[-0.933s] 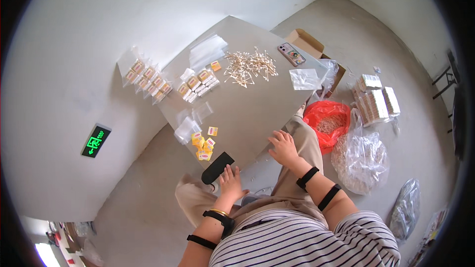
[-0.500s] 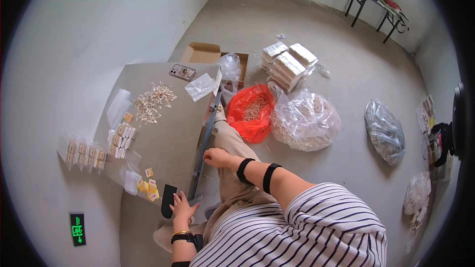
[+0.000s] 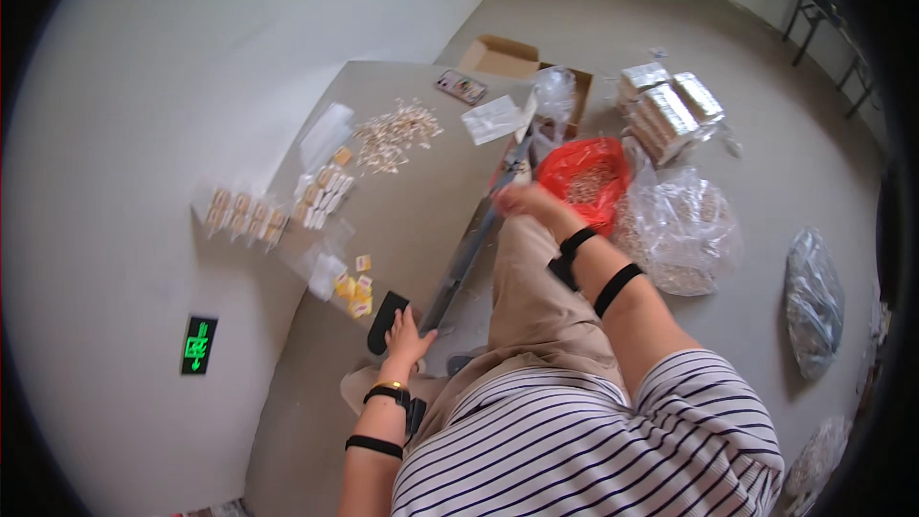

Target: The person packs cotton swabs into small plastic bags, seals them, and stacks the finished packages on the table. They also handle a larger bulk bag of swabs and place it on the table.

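My left hand [image 3: 407,339] is open, its fingers spread against a flat black rounded piece [image 3: 387,324] at the near corner of the grey table [image 3: 407,220]. Beyond my knee, my right hand [image 3: 528,201] is beside the table's right edge, close to a red plastic bag [image 3: 586,168] of loose small sticks. Motion blurs its fingers, so its grip is unclear. On the tabletop lie a loose heap of what look like cotton swabs [image 3: 397,134], rows of small white-and-tan packs [image 3: 324,193], yellow cards [image 3: 356,292] and clear plastic sleeves [image 3: 327,273].
A phone [image 3: 460,86] and a white sheet [image 3: 491,121] lie at the table's far end. On the floor are an open carton [image 3: 498,56], stacked wrapped bundles [image 3: 661,115], a large clear bag [image 3: 684,230] and a grey bag [image 3: 814,302]. A wall with clear packets [image 3: 244,213] borders the left.
The whole view has turned, shifting the scene right and up. My right hand has moved farther along the table's edge toward the red bag. My left hand stays at the black piece.
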A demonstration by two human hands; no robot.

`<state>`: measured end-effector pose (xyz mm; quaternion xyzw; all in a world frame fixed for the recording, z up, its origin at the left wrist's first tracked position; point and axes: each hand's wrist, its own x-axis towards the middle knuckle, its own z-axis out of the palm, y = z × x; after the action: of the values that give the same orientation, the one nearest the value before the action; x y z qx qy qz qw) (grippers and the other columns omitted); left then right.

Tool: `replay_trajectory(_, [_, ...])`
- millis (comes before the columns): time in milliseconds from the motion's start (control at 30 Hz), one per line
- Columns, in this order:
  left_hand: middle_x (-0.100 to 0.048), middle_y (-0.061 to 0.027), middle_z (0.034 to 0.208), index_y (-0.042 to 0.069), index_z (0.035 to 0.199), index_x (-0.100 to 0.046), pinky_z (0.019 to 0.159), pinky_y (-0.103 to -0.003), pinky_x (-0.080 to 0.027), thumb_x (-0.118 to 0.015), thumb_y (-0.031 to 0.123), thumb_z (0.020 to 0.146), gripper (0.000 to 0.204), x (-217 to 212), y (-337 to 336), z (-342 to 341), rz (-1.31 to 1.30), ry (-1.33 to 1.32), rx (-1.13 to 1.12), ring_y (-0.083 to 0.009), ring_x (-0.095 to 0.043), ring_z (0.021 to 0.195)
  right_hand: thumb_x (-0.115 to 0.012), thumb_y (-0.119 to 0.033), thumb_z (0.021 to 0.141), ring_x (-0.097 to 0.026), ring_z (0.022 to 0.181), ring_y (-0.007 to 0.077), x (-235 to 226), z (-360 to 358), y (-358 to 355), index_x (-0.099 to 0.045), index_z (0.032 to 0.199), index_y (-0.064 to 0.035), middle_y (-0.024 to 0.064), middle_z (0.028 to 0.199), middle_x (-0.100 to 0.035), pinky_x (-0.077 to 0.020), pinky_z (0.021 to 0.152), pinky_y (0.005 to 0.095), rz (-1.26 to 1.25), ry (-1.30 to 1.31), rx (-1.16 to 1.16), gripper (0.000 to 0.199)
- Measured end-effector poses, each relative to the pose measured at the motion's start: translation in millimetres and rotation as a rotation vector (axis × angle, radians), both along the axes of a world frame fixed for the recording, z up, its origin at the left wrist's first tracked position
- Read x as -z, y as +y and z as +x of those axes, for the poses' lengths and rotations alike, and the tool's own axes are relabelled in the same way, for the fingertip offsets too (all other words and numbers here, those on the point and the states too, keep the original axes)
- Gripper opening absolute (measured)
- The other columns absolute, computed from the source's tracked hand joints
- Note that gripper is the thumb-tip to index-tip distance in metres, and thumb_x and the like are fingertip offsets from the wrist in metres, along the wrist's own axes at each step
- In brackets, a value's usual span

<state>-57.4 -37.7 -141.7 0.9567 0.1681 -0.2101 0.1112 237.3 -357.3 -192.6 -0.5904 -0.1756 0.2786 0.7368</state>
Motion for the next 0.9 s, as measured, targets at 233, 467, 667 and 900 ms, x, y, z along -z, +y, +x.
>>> replay_trajectory(233, [-0.06,-0.0175,0.133,0.007,0.136,-0.054,0.104,-0.046,-0.046,-0.074,0.04,0.087,0.062,-32.0,-35.2,97.1,-0.178,-0.205,0.207,-0.0366,-0.054,0.127,-0.065,-0.022,0.096,-0.067,0.074,0.0107,15.1,68.9,-153.7,-0.072,0.104,-0.0068,0.0014,0.087,-0.072,-0.0511,0.066,0.0243,0.003,0.328,0.65,0.019])
replay_trajectory(467, [-0.066,-0.0192,0.112,0.006,0.111,-0.063,0.091,-0.05,-0.051,-0.069,0.036,0.092,0.036,3.2,-91.6,241.3,-0.18,-0.108,0.334,-0.0399,-0.063,0.107,-0.064,-0.027,0.096,-0.067,0.087,0.0123,92.2,58.7,-268.5,-0.068,0.115,-0.0137,0.0014,0.099,-0.072,-0.0516,0.075,0.0291,-0.148,0.532,0.885,0.023])
replay_trajectory(667, [-0.067,-0.023,0.11,0.003,0.106,-0.064,0.09,-0.052,-0.052,-0.054,0.044,0.101,0.042,49.5,-96.7,296.4,0.086,-0.016,0.232,-0.0417,-0.065,0.108,-0.065,-0.034,0.095,-0.066,0.094,0.0163,130.5,85.6,-317.8,-0.064,0.117,-0.0138,0.003,0.106,-0.072,-0.0489,0.079,0.0335,-0.202,0.654,1.118,0.03])
replay_trajectory(900, [-0.067,-0.0207,0.109,0.003,0.111,-0.061,0.086,-0.049,-0.054,-0.049,0.038,0.105,0.037,12.3,-132.4,315.8,0.195,0.179,0.293,-0.0395,-0.068,0.098,-0.064,-0.024,0.096,-0.061,0.071,0.0152,204.6,146.1,-398.8,-0.066,0.114,-0.005,0.0047,0.089,-0.069,-0.0457,0.056,0.0303,-0.162,0.666,1.498,0.026])
